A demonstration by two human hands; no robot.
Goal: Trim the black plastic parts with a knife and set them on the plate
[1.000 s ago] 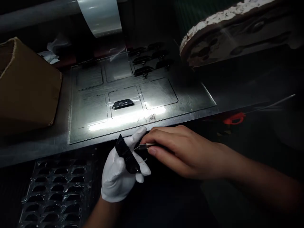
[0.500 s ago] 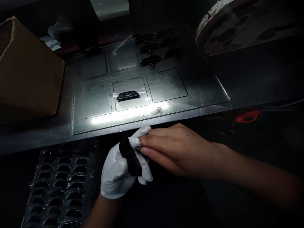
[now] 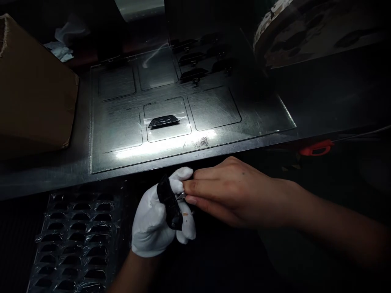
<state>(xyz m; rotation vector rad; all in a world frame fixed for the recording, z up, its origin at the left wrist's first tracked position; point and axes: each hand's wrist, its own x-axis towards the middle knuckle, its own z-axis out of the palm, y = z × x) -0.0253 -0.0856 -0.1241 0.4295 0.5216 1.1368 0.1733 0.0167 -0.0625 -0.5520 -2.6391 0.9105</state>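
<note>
The room is dark, lit only by a bright strip of glare along the near edge of a scratched metal plate (image 3: 214, 110) with outlined rectangles lying on the worktop (image 3: 45, 179). Just below that edge, the gloved left hand (image 3: 159, 221) has its grip clenched on a small black part (image 3: 169, 203), while the bare right hand (image 3: 232, 189) pinches a thin metal tool (image 3: 181, 196) against it. A brown cardboard box (image 3: 33, 97) sits at left, and a clear blister tray (image 3: 76, 240) lies lower left.
</note>
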